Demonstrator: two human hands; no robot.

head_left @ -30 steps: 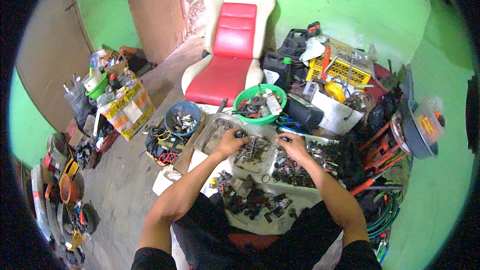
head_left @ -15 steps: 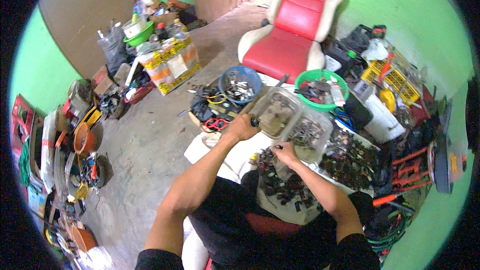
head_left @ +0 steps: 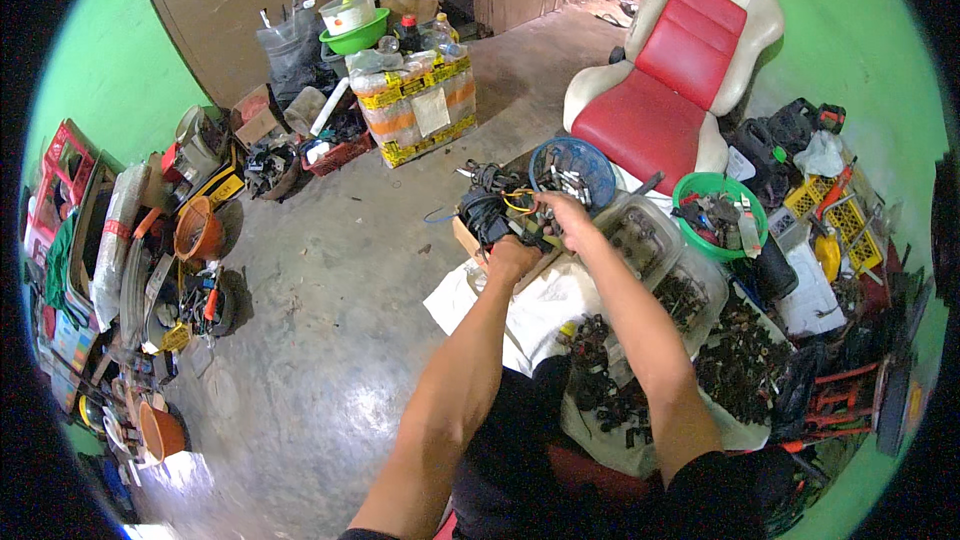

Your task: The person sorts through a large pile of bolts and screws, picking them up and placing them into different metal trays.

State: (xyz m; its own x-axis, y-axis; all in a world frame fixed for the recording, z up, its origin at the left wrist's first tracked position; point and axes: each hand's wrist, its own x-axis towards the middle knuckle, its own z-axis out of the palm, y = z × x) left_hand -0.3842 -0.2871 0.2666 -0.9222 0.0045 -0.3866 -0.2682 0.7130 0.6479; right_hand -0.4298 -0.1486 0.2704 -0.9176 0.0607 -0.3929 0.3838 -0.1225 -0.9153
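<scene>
At the upper left corner of the workspace lies a tangle of black cables and tools [head_left: 482, 214]. My left hand [head_left: 512, 258] reaches into it, its fingers mostly hidden. My right hand [head_left: 565, 220] is just above and right of it, fingers curled beside a yellow loop-like handle [head_left: 518, 200]; I cannot make out what they grip. A white cloth [head_left: 455, 295] lies below. Behind and right of my right hand are a blue basket [head_left: 540, 160] of metal pieces and clear trays [head_left: 640, 245] of small parts, with a green basin [head_left: 715, 250] of tools beyond.
A red-and-white car seat [head_left: 635, 115] stands behind the workspace. A taped box [head_left: 410, 125] with containers on it is at the back left. Piled tools, buckets [head_left: 197, 233] and panels line the left wall; crates [head_left: 850, 220] and more clutter crowd the right, beside dark small parts [head_left: 730, 370].
My view has turned leftward. Both hands have moved from the clear trays to the cable tangle on the left, and my right hand is now above my left.
</scene>
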